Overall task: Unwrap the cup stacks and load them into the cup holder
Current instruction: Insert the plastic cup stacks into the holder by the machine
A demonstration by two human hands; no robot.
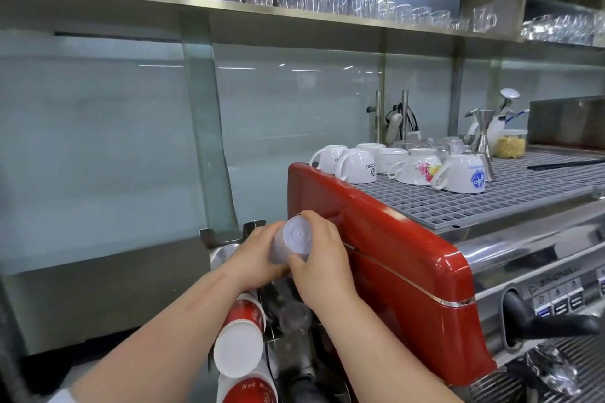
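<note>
Two hands meet just left of the red espresso machine (393, 249), above the cup holder (229, 250), whose steel tubes stand beneath the wrists. Below the left forearm, red paper cups (240, 337) stick out of a tube. Between the palms sits the clear plastic cup stack (291, 244), base towards the camera. The left hand (258, 255) curls round its side; the right hand (322, 258) pinches its near edge. It looks light, thin-walled, slick and easily crushed, so gentle pressure along the sides suits it best.
</note>
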